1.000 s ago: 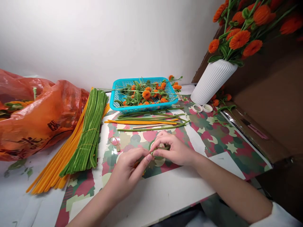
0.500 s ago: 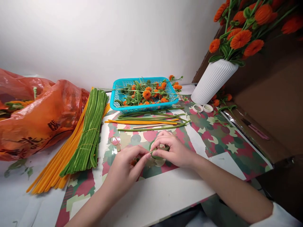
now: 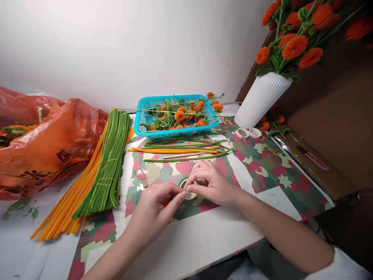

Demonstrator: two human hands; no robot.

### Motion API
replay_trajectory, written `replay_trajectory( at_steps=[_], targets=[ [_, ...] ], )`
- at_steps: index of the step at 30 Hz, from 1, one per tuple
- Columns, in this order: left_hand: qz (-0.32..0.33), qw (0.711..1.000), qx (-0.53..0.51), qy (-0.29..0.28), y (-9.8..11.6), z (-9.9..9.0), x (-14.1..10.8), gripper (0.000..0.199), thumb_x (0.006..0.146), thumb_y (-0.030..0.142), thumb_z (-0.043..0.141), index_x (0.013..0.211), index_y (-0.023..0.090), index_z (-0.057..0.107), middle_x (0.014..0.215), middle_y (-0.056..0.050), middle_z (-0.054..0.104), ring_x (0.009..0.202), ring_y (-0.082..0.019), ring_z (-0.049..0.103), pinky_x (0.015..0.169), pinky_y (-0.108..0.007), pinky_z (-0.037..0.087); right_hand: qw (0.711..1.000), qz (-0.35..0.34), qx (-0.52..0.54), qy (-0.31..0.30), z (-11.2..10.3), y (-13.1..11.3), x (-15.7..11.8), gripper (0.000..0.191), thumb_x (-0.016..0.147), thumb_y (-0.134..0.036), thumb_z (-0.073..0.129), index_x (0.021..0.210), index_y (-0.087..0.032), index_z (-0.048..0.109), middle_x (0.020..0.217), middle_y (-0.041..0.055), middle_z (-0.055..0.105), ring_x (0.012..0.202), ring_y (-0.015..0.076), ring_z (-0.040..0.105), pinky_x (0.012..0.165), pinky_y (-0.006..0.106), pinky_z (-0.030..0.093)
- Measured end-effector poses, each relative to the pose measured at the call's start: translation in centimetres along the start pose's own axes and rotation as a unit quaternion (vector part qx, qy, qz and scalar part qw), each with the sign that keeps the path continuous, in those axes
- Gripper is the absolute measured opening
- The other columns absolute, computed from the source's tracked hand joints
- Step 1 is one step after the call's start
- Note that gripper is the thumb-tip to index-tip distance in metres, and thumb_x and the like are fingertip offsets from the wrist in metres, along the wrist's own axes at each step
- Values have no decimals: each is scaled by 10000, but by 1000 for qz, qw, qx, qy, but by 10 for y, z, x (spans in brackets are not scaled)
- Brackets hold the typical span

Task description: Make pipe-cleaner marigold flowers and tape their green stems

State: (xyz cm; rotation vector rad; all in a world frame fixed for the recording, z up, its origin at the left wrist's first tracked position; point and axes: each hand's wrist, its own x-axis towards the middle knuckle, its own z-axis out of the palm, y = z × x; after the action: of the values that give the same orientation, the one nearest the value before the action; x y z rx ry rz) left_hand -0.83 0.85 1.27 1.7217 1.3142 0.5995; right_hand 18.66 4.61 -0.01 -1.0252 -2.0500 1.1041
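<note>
My left hand (image 3: 161, 206) and my right hand (image 3: 211, 184) meet over the middle of the patterned mat. Thumb and index finger of each are pinched together on a thin green strip (image 3: 185, 189), mostly covered by the fingertips. A bit of orange (image 3: 166, 201) shows beneath my left hand; what it belongs to is hidden. Directly under the fingertips is a roll of green tape (image 3: 191, 195) with a pale core, partly covered by my right hand. Beyond the hands lie loose green pipe cleaners (image 3: 186, 158) and orange-yellow pipe cleaners (image 3: 175, 150).
A blue basket (image 3: 177, 135) of orange flowers stands behind. At left are a green pipe cleaner bundle (image 3: 106, 167), yellow pipe cleaners (image 3: 62, 210) and an orange plastic bag (image 3: 43, 155). On the right are a white vase (image 3: 262, 99), white rings (image 3: 243, 133) and a pink-handled tool (image 3: 317, 161).
The green loop beside my right fingers is no longer raised there, and the tape roll shows more plainly below. Both hands stay nearly in place, fingertips still together.
</note>
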Motion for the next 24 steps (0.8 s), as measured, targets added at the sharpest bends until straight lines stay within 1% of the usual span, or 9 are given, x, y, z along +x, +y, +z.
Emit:
replay_trajectory(
  at_steps=[4,7,11,12,14,16,19,21,24],
  targets=[
    [16,998,52,18,-2,-4,0,321,909,373,479,694,187,627,594,0,607,604,-144,500,579,-248,365,999,-4,-32,2,0,0,-1,52,850,-171,667,837,-212,697,815,4,641,913,174,534,949,420,306],
    [-36,996,-43,-67,-3,-9,0,354,911,421,465,704,185,628,641,-10,622,621,-139,514,580,-241,379,999,-15,-29,-11,-1,0,-1,57,848,-170,671,834,-216,702,820,1,642,907,170,530,954,421,294],
    [-107,944,-248,-190,-4,-14,1,356,875,445,501,689,171,633,684,-33,664,653,-141,554,614,-240,425,999,-42,3,-25,-1,-1,0,61,845,-184,673,794,-211,694,777,-2,641,887,171,535,941,407,309],
    [-112,941,-258,-191,-4,-14,1,363,870,445,503,680,167,636,676,-36,665,639,-138,553,608,-241,426,999,-49,8,-22,-1,-1,0,70,842,-183,673,777,-206,686,760,-3,644,878,172,540,935,404,314],
    [-100,961,-210,-149,-2,-13,0,347,856,448,530,695,167,654,677,-30,659,624,-135,550,586,-236,418,998,-58,12,-7,0,0,0,91,831,-172,671,744,-198,668,740,-5,646,864,173,552,925,400,322],
    [-57,989,-112,-79,1,-9,0,276,828,425,590,740,177,672,706,-19,663,639,-137,554,577,-231,407,998,-60,10,2,1,0,-1,104,826,-159,662,730,-197,654,750,-7,649,863,170,560,928,400,322],
    [11,1000,-5,-19,3,-5,0,221,836,366,594,733,185,666,679,-5,659,634,-135,551,572,-230,390,998,-55,-6,-7,3,-1,-2,120,837,-158,643,725,-199,635,771,-13,657,873,166,559,948,407,310],
    [13,1000,-6,-27,2,-4,0,286,874,373,540,700,180,658,627,-4,635,598,-129,531,555,-230,381,998,-52,-15,-15,3,-2,-3,119,859,-179,632,742,-204,634,785,-15,667,885,166,555,959,411,303],
    [-49,989,-104,-87,-4,-7,0,355,893,428,501,717,172,673,632,-16,631,582,-124,518,523,-220,382,998,-64,-14,-20,2,-1,-4,107,889,-218,619,786,-216,646,815,-14,675,914,167,545,968,409,297]
  ],
)
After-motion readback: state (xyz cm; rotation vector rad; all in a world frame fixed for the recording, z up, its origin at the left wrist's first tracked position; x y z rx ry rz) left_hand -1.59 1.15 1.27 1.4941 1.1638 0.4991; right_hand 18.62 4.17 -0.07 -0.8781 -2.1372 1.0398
